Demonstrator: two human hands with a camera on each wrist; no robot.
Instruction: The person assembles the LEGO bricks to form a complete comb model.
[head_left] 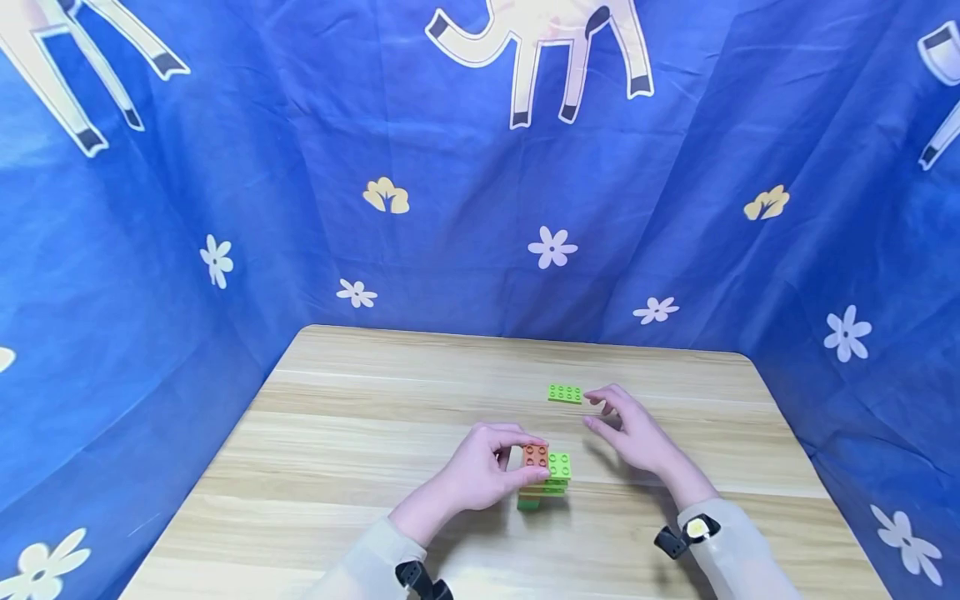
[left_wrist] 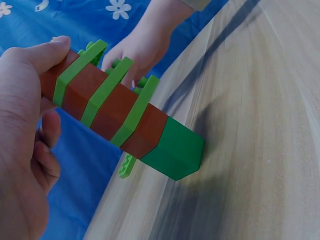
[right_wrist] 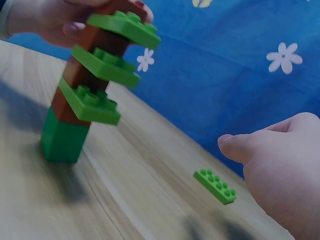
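Note:
A tower of toy building bricks [left_wrist: 130,110] stands on the table, reddish-brown bricks alternating with three light green plates that jut out to one side. At its bottom is a dark green brick [right_wrist: 65,135]. My left hand [head_left: 480,471] pinches the top brown brick [head_left: 535,455] between thumb and fingers. Farther back, a loose light green plate [head_left: 565,393] lies flat, studs up. My right hand [head_left: 633,433] hovers just right of this plate, fingertips close to its right end, fingers loosely bent and holding nothing.
The wood-grain table [head_left: 360,400] has rounded far corners. A blue curtain [head_left: 450,250] printed with flowers and animals rises behind it and along both sides. Black wrist straps [head_left: 671,542] sit over the pale sleeves [head_left: 738,550].

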